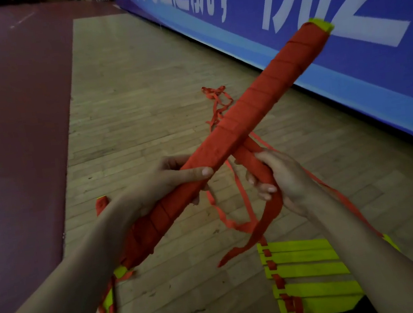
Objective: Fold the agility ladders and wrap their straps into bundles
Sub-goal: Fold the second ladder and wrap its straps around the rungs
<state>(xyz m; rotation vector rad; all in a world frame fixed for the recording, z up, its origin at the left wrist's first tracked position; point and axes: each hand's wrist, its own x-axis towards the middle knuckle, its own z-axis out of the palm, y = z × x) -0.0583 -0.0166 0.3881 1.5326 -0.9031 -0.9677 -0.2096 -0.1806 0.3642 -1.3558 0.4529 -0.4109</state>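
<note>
A long bundle (pixel 253 98) of stacked yellow rungs, wound tightly in red strap, points diagonally up to the right with yellow ends showing at both tips. My left hand (pixel 162 185) grips it around its lower middle, thumb laid across the top. My right hand (pixel 278 176) holds a bunch of loose red strap (pixel 256 166) just under the bundle; its free ends (pixel 252 239) hang down in loops. A second ladder (pixel 308 276) with yellow rungs and red straps lies flat on the floor at the lower right.
A pale wooden floor (pixel 137 112) lies below, with a dark red mat (pixel 14 128) along the left. A blue banner wall (pixel 338 10) with white characters runs along the right. More red strap (pixel 215 98) lies tangled on the floor. A short rung piece (pixel 108 306) lies at the lower left.
</note>
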